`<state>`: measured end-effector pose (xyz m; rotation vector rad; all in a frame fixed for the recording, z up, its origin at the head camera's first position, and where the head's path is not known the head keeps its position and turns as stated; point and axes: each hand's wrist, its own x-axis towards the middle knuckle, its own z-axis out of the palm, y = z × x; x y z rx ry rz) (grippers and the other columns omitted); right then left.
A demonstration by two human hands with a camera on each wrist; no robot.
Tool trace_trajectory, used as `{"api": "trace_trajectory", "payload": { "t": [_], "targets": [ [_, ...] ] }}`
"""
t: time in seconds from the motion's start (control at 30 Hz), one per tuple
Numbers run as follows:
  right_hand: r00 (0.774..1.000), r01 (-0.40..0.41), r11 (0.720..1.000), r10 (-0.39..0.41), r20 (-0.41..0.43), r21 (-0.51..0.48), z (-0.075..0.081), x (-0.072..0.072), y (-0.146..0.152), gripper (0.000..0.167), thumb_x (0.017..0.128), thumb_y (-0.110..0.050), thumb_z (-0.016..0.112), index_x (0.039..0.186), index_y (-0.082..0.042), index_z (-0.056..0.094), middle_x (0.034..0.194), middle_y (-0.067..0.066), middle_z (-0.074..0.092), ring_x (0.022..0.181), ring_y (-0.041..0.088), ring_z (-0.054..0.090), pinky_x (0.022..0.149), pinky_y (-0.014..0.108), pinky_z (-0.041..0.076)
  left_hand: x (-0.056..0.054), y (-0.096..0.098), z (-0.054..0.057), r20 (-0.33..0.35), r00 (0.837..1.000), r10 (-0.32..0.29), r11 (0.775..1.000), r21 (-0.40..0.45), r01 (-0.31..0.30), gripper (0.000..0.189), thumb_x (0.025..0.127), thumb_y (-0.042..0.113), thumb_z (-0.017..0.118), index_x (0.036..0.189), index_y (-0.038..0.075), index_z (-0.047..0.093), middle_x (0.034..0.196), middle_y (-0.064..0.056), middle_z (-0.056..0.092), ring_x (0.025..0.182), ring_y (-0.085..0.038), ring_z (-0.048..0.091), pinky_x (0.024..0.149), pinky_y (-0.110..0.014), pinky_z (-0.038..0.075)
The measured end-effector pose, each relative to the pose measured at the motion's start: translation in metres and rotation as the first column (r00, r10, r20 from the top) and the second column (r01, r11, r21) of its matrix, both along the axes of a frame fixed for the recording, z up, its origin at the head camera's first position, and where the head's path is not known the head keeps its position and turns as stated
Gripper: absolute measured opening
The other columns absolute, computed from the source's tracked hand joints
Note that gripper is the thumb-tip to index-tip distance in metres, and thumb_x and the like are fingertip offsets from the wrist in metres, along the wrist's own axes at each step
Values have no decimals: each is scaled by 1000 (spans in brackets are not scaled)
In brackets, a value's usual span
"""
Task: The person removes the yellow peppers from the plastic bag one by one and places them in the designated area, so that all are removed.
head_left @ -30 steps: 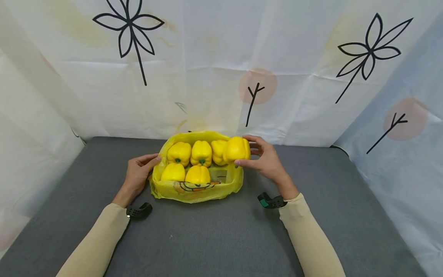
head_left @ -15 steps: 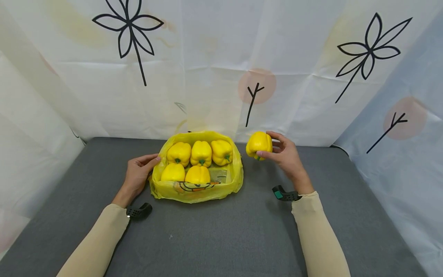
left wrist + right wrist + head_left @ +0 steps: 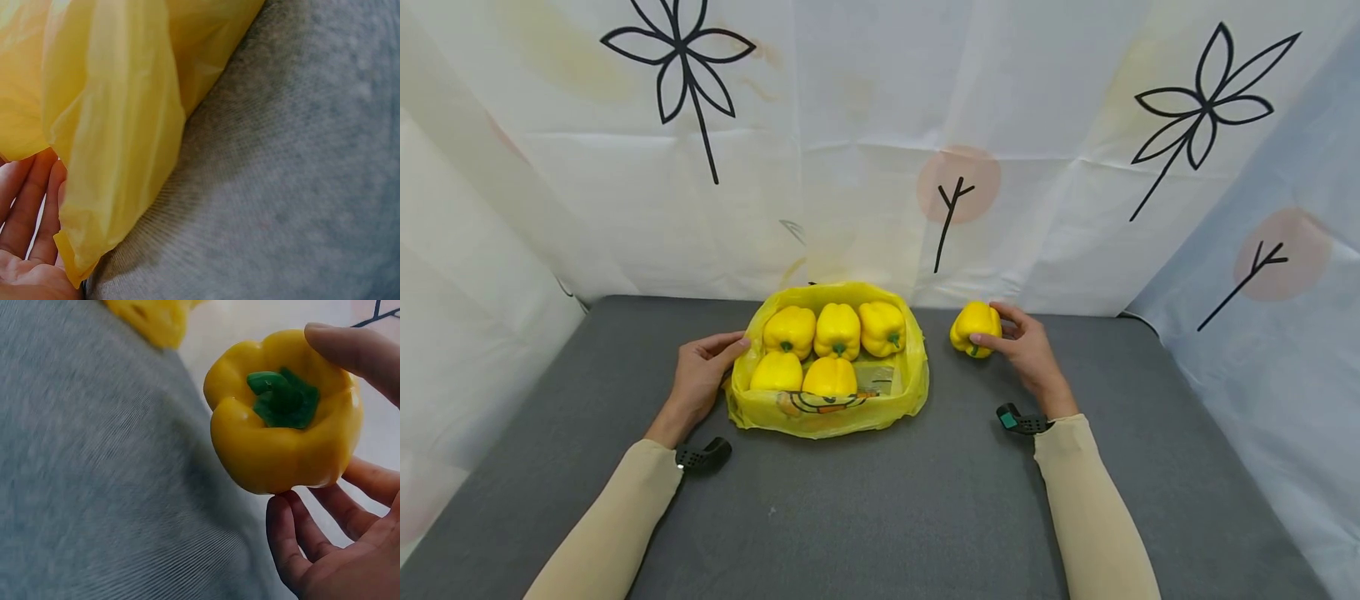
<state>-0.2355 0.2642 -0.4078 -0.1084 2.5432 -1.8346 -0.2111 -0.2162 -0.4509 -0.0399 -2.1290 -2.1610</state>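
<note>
A yellow plastic bag [image 3: 827, 423] stands with its mouth spread wide near the back of the table. Several yellow bell peppers [image 3: 838, 330] sit inside it in two rows. At the bag's left rim, my left hand [image 3: 697, 379] pinches the edge; the left wrist view has its fingers behind the yellow film [image 3: 119, 131]. To the right of the bag, my right hand [image 3: 1032, 360] grips another yellow bell pepper [image 3: 973, 321], low over the table. In the right wrist view, its green stem [image 3: 284, 397] faces the camera, thumb on one side and fingertips on the other.
A grey cloth [image 3: 865, 517] covers the table. White printed curtains [image 3: 865, 167] rise right behind its back edge and along both sides. Each wrist wears a dark strap [image 3: 703, 456].
My right hand has carried the bell pepper out from over the bag's right side, rightward, then lowered it toward the table. My left hand has stayed at the bag's rim.
</note>
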Motion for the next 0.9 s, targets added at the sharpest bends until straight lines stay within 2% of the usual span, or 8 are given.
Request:
{"api": "trace_trajectory", "payload": {
  "t": [0.13,0.37,0.7,0.9],
  "targets": [
    [1000,2,1000,-2,20,-26,-9,-3,4,78,93,-15,77,158,-6,34,154,21,39,134,37,45,100,32,45,0,0,1,-3,1000,0,1000,-4,0,46,97,23,73,128,-11,64,102,9,72,94,-8,67,79,-19,57],
    [999,20,997,-18,30,-74,-21,-6,4,75,95,-14,74,158,-5,35,150,22,44,130,33,47,99,28,44,-1,0,0,1,1000,2,1000,3,-2,47,97,22,73,128,-12,64,101,9,72,94,-7,67,79,-19,57],
    [999,41,998,-42,-23,-50,-27,-6,-6,74,96,-19,74,158,-7,36,150,20,45,131,36,49,94,24,46,-1,0,0,3,1000,4,1000,9,-4,44,97,22,73,126,-10,66,100,9,72,93,-8,67,78,-19,57],
    [996,63,998,-65,-58,-30,-29,-6,-11,76,94,-20,76,158,-6,36,151,19,46,132,34,50,96,25,47,-1,0,0,4,1000,6,1000,-10,-6,46,97,23,73,127,-11,65,100,10,72,94,-7,67,79,-18,57]
  ]
}}
